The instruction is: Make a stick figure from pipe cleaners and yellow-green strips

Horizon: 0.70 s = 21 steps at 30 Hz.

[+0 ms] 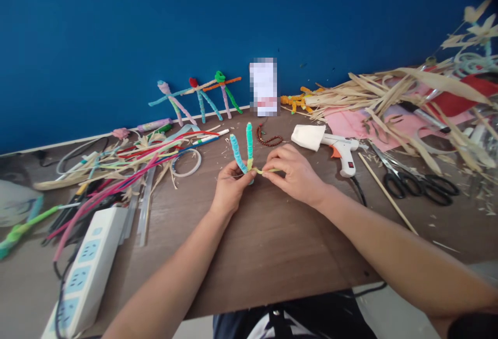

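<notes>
Above the middle of the table, my left hand (232,186) is closed around the lower part of a pipe-cleaner figure (249,141). Two wrapped limbs, one light blue and one turquoise, stick up from that grip. A thin yellow-green strip (260,171) runs from the figure's middle to my right hand (293,175), whose thumb and forefinger pinch it. The strip's far end is hidden by the right fingers. Part of the figure below the left thumb is covered as well.
Three finished-looking pipe-cleaner figures (200,97) lean on the blue wall. Loose pipe cleaners (128,170) and a power strip (87,261) lie left. To the right are a glue gun (344,147), scissors (402,180), a wooden stick (389,193) and dried husks (373,92). Beads (268,139) lie behind my hands.
</notes>
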Tool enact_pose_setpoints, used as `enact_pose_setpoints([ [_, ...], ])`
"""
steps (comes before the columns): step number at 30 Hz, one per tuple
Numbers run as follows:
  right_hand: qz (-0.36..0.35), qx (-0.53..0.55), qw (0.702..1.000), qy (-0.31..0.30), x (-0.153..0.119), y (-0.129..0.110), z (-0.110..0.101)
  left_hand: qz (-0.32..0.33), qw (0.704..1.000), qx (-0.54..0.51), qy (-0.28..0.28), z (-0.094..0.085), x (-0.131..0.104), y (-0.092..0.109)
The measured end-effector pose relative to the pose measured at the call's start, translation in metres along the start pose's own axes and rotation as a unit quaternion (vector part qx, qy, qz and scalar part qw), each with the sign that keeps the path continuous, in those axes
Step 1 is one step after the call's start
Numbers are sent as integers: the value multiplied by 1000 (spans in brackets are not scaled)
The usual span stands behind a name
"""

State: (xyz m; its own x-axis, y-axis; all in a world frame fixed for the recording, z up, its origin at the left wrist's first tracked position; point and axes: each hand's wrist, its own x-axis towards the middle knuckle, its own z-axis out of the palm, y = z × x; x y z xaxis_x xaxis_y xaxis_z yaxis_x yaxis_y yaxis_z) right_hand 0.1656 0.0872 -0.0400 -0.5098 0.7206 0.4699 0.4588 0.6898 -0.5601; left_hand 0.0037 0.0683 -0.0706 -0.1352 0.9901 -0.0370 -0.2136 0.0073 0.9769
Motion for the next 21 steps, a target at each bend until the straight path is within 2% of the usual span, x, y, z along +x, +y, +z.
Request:
enact_pose_setpoints([
  [4,13,29,999,-12,1,-1,3,-1,1000,6,-13,-1,-1,2],
  [7,97,106,990,1,2,2,9,-5,999,25,-29,-1,-2,4],
  [9,171,173,970,6,3,5,12,-3,999,35,-39,-1,-4,5],
  [13,279,305,911,3,4,8,15,-1,998,32,-54,1,-6,6],
  [16,334,409,849,-22,4,9,13,-19,998,7,-67,1,-8,6],
  [19,363,488,791,-61,4,9,11,-42,996,-20,-75,0,-9,7],
  [21,360,529,764,-79,4,10,10,-52,995,-43,-79,0,-9,7],
])
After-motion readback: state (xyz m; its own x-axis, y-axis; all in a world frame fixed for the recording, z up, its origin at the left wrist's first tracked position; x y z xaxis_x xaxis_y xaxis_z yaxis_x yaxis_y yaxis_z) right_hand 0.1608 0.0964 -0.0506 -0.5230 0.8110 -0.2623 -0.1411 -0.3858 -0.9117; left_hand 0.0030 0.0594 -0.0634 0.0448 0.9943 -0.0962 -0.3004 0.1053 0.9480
